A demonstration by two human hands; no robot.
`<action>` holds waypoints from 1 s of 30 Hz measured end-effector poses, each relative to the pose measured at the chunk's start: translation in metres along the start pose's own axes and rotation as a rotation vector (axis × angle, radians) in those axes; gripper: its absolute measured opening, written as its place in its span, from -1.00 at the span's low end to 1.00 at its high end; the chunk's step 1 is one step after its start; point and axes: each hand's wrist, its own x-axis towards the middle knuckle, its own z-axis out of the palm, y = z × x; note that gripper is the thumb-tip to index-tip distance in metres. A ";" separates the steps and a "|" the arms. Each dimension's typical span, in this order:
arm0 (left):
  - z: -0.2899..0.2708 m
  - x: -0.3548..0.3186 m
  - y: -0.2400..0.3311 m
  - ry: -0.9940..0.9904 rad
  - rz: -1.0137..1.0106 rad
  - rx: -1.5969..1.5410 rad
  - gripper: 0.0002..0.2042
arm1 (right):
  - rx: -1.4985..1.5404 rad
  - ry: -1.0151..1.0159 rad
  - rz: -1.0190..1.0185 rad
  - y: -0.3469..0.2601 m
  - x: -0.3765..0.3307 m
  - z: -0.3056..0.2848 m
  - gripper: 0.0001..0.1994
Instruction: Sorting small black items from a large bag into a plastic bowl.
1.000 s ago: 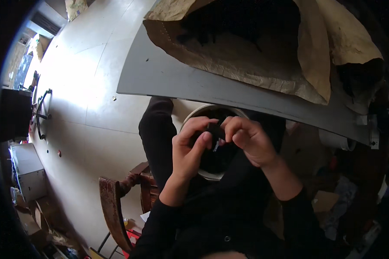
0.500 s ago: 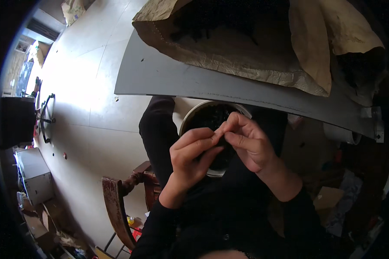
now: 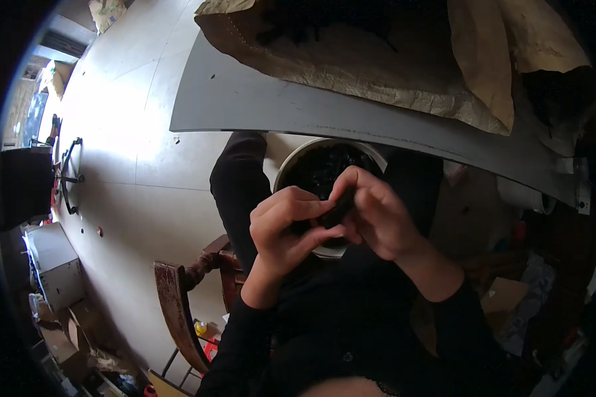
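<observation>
Between my two hands is a small dark piece (image 3: 337, 210); its kind is too dark to make out. The fingertips and thumb of my left hand (image 3: 273, 225) close on its left end. On the other side, my right hand (image 3: 385, 221) grips it with bent fingers that hide part of it. Below my hands, a pale round bucket (image 3: 283, 167) stands between my knees, holding glossy black pieces (image 3: 314, 171).
A grey tabletop (image 3: 245, 99) crosses in front of me, bearing a large brown paper sack (image 3: 384, 96) with dark stuff inside. At my left are a wooden chair (image 3: 172, 298) and pale floor tiles (image 3: 126, 218). Cardboard boxes (image 3: 56, 258) sit farther left.
The hands, pinched tip to tip before, have moved slightly apart, and a dark piece now shows between them. The view has shifted a little, revealing more of the bucket.
</observation>
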 end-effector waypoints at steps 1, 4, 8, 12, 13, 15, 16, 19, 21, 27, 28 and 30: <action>0.001 0.001 0.000 -0.026 0.017 0.030 -0.67 | 0.001 0.005 0.002 -0.001 -0.001 0.000 -0.60; -0.005 -0.003 -0.003 -0.109 0.004 0.014 -0.67 | -0.184 -0.032 0.060 -0.005 -0.004 -0.003 -0.78; -0.019 -0.001 -0.005 -0.411 0.048 -0.123 -0.68 | -0.428 -0.420 0.389 -0.024 -0.007 -0.013 -0.71; -0.019 0.001 -0.007 -0.520 0.134 -0.141 -0.68 | -0.770 -0.508 0.098 -0.018 -0.011 -0.005 -0.77; -0.020 0.000 -0.007 -0.519 0.134 -0.141 -0.68 | -0.795 -0.490 0.083 -0.017 -0.011 -0.002 -0.77; -0.022 -0.003 -0.010 -0.504 0.112 -0.146 -0.68 | -0.827 -0.476 0.067 -0.018 -0.008 -0.001 -0.76; -0.024 -0.002 -0.010 -0.500 0.114 -0.145 -0.68 | -0.868 -0.505 0.124 -0.022 -0.003 -0.001 -0.78; -0.029 -0.001 -0.014 -0.243 -0.050 -0.086 -0.73 | -1.062 -0.615 -0.004 -0.036 0.037 -0.008 -0.77; -0.027 -0.014 -0.018 0.080 -0.275 -0.371 -0.72 | -1.075 -0.372 -0.312 -0.036 0.079 -0.010 -0.76; -0.019 -0.033 -0.031 0.237 -0.632 -1.376 -0.76 | -1.852 0.461 -1.021 -0.041 0.222 -0.051 -0.66; -0.018 -0.034 -0.030 0.268 -0.687 -1.382 -0.76 | -1.993 0.488 -0.904 -0.043 0.227 -0.055 -0.64; -0.015 -0.034 -0.027 0.321 -0.805 -1.378 -0.80 | -2.138 0.510 -0.771 -0.044 0.223 -0.064 -0.60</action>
